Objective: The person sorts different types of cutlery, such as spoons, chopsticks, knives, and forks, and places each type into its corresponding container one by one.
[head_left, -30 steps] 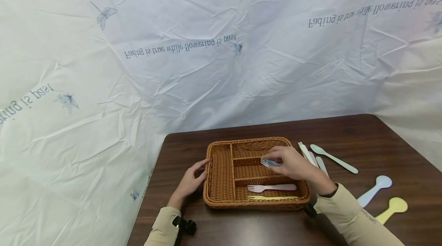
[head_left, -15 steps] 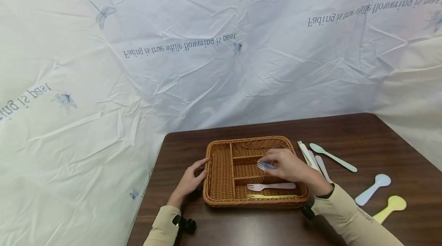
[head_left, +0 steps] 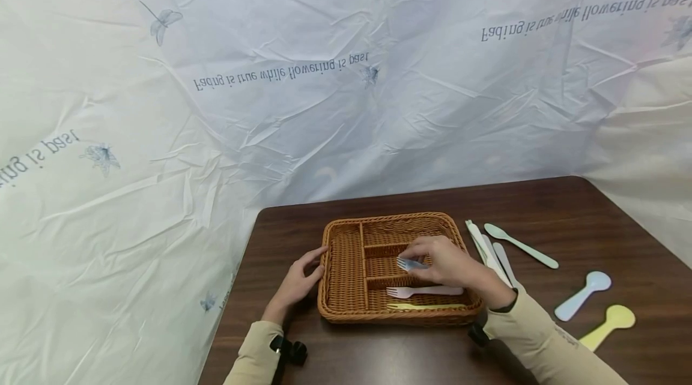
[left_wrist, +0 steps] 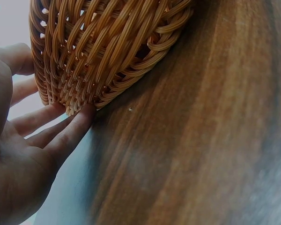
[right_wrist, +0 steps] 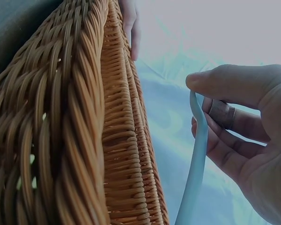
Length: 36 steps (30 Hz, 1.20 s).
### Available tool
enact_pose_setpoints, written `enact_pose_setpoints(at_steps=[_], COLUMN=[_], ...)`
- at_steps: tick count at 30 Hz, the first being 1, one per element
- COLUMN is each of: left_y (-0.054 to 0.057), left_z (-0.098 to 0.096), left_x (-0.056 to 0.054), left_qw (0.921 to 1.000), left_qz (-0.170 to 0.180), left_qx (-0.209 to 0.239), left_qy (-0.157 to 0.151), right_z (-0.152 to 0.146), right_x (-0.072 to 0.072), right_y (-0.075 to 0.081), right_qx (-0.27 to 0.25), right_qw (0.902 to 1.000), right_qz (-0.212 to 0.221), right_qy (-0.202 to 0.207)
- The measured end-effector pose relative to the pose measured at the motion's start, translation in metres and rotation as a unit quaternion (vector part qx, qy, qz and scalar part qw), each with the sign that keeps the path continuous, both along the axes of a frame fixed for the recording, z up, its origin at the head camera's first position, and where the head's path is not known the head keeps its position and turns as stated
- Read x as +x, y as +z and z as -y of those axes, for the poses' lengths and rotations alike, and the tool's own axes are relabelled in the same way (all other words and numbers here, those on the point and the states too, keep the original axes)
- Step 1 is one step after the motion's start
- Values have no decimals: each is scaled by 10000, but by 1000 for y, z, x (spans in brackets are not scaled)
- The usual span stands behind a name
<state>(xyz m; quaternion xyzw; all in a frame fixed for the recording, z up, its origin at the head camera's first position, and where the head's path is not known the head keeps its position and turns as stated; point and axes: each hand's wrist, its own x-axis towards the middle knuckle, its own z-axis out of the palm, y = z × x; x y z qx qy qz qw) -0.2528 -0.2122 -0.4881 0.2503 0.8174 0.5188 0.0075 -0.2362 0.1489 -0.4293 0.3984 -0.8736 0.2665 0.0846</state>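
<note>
A brown wicker basket with several compartments stands on the table. Over its middle compartment my right hand pinches a light blue fork, tines pointing left. From the right wrist view, the thumb and fingertips hold the pale blue fork, whose handle hangs down beside the wicker. My left hand touches the basket's left side. Seen from the left wrist, the straight fingers rest against the woven wall low down, close to the tabletop. In the front compartment lie a pink fork and a yellow fork.
Right of the basket lie white and pale knives, partly behind the right hand. Beyond them are a mint green spoon, a blue spoon and a yellow spoon. A pale printed cloth hangs behind the dark wooden table.
My right hand has moved slightly left and toward the front of the middle compartment, carrying the blue fork. The left hand has stayed at the basket's side.
</note>
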Motion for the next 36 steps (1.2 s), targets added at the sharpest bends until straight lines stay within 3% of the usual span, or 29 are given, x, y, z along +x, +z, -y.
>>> enact_pose_setpoints(at_steps=[19, 36], left_y=[-6, -7], left_z=[2, 2], left_x=[-2, -3], left_qw=[10000, 10000], left_qz=[-6, 48], left_qx=[-50, 0], left_qy=[-4, -34], right_z=[3, -1], right_x=[1, -5], right_y=[-3, -6], right_qx=[161, -72], right_qw=[9989, 9999], right_qz=[347, -16], right_qy=[254, 75])
